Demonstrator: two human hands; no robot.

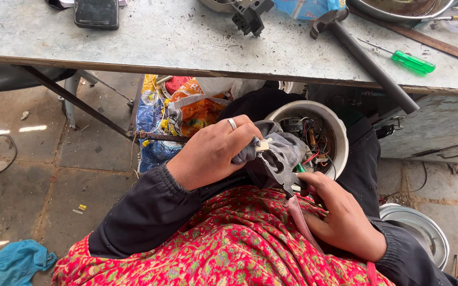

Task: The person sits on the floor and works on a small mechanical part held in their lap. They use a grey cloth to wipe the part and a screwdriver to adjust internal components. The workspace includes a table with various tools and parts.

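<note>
Grey worktop [160,37] along the top. On it: a dark phone [96,13] at left, a hammer [364,55] lying diagonally, a green-handled screwdriver [406,60] just beside it, a metal bowl [398,9] behind. A blue cloth [17,263] lies on the stone floor [80,180], lower left.

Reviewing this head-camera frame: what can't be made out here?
- Small part in the left hand: the grey cloth wraps it, only a pale tab shows.
- Tool in the right hand: fingers and cloth cover its working end; only the pink handle shows.
- Wiring inside the white round housing: too small, half hidden by cloth.
- Metal bowl on the workbench: cut by the top edge.
</note>
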